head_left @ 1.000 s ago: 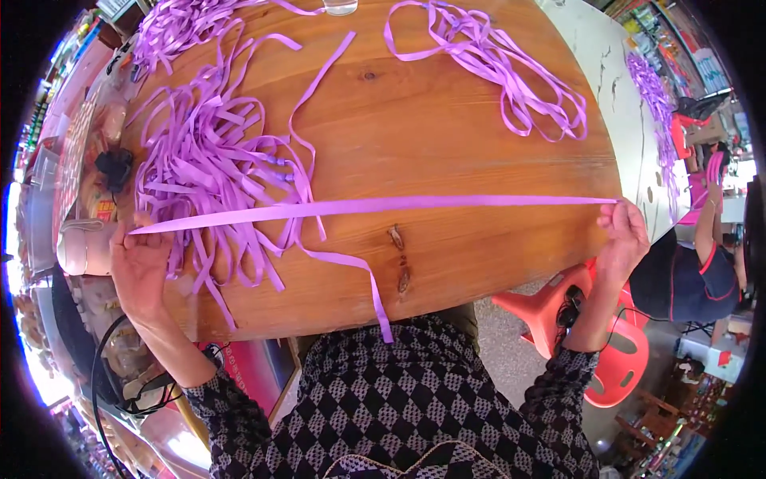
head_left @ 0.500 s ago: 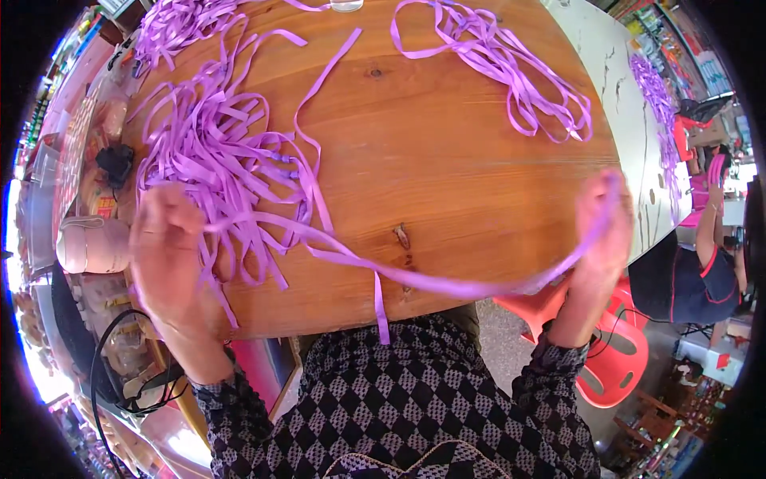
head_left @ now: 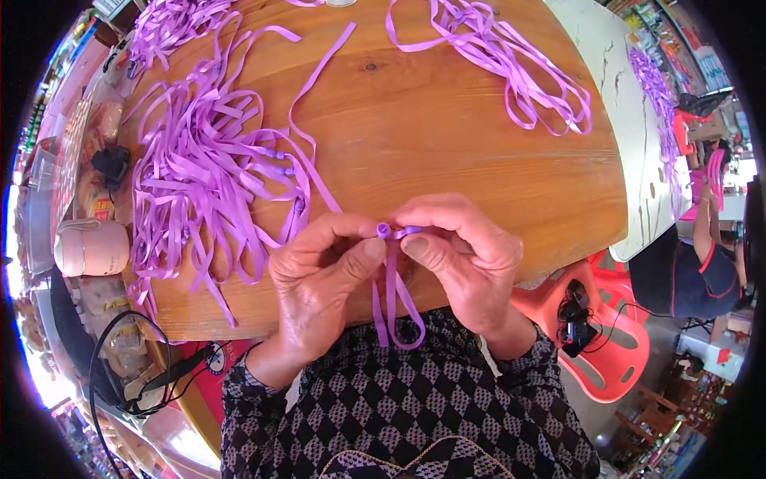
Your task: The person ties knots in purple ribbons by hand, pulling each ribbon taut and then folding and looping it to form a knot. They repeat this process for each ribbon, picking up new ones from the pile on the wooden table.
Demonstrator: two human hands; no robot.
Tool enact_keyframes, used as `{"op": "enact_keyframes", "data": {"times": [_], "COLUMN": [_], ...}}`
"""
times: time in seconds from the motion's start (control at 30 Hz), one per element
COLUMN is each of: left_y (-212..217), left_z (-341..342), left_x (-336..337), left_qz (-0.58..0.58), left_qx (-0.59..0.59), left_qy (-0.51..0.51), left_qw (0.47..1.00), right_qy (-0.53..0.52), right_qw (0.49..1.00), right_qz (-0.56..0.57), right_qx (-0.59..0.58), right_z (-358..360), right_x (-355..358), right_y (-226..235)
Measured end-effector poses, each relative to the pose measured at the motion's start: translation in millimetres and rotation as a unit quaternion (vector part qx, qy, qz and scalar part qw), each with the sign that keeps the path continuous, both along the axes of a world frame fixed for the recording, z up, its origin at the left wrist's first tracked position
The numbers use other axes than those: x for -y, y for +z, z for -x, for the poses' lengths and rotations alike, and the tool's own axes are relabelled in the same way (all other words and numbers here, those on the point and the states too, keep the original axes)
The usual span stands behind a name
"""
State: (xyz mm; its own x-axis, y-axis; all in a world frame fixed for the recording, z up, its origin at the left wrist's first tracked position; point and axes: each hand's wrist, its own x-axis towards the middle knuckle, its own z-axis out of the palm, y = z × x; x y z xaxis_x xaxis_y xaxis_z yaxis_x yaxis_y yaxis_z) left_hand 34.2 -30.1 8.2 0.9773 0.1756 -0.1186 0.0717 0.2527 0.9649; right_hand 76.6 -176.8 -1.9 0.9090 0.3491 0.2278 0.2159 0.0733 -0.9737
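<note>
Near the front edge of the table, my left hand [head_left: 321, 279] and my right hand [head_left: 469, 263] come together, thumbs and forefingers pinched. Between them is a purple ribbon [head_left: 391, 291], whose loop and tail hang down in front of my patterned top. A small round purple fitting [head_left: 384, 231] sits at my left fingertips. Another small purple fitting [head_left: 412, 230] pokes out from my right pinch. Fingers partly hide how the ribbon joins them. A heap of purple ribbons [head_left: 199, 160] with similar small fittings lies beyond my left hand.
On the wooden table [head_left: 479, 168], a looser ribbon bundle [head_left: 519, 68] lies at the far right. A pink pouch [head_left: 92, 247] and a black cable [head_left: 100, 367] are at the left. To the right stand orange chairs [head_left: 610, 359]; a person in dark clothes [head_left: 686, 275] is beyond.
Both hands have moved inward from wide apart to meet in the middle. The ribbon that stretched between them now hangs in a small loop, its fittings pinched at my fingertips.
</note>
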Motion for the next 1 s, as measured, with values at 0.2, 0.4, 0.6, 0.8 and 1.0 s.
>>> {"op": "enact_keyframes", "data": {"times": [0.2,0.4,0.6,0.8,1.0], "left_y": [-3,-4,-11,-2,-3], "left_z": [1,4,5,2,7], "left_x": [4,-7,-14,-10,-6], "left_qz": [-0.073,-0.003,-0.035,-0.194,-0.148], "left_qx": [0.05,-0.015,0.007,0.087,-0.01], "left_qy": [-0.023,-0.057,-0.024,-0.04,-0.002], "left_qw": [0.996,0.998,0.999,0.976,0.989], "right_qy": [-0.015,0.014,0.043,0.02,-0.003], "right_qw": [0.999,0.964,0.993,0.989,0.961], "right_qz": [-0.026,-0.176,0.092,0.117,0.169], "right_qx": [0.044,-0.198,0.053,0.088,0.217], "right_z": [5,2,-1,2,-6], "right_x": [-6,8,12,4,5], "right_y": [-4,5,6,5,-1]}}
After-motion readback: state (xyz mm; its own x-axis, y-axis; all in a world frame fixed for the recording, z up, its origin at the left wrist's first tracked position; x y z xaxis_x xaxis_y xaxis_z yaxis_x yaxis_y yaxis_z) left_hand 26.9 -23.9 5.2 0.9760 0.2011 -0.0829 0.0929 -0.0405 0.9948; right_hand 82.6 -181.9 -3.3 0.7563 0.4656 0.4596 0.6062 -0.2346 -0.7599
